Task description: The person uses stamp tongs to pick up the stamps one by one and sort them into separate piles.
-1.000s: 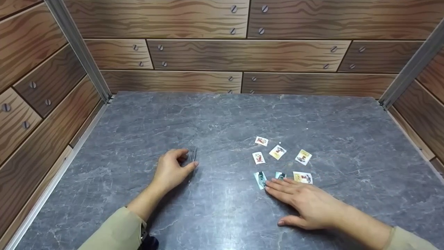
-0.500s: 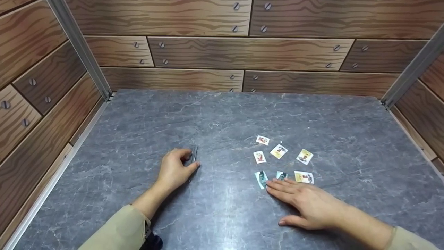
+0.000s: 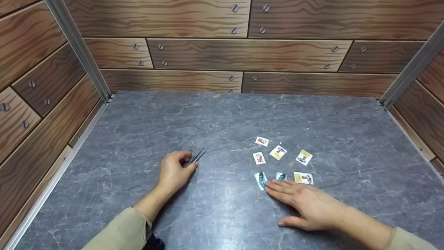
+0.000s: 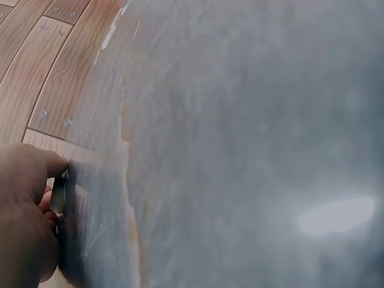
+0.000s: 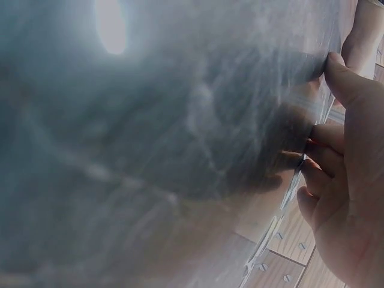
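In the head view my left hand [image 3: 175, 172] rests on the grey table left of the middle. Its thumb and fingers hold a pair of dark metal tweezers [image 3: 198, 155], whose two thin tips point away and to the right. My right hand [image 3: 305, 205] lies with straight fingers flat on the table, thumb spread aside. Its fingertips partly cover a teal picture card [image 3: 281, 175] and reach the edge of another teal card [image 3: 260, 180]. Just beyond the knuckles lies a yellow-and-white card [image 3: 303, 178].
Farther back lie two small white cards with red figures, one upper [image 3: 262, 141] and one lower [image 3: 258, 158]. Two yellow cards, one nearer the middle [image 3: 278, 152] and one to the right [image 3: 304, 157], lie beside them. Wood-patterned walls [image 3: 222, 53] enclose the table [image 3: 215, 114].
The tweezers in my left hand have swung their tips to the right and now show two separate prongs. My right hand and the cards stay in place.
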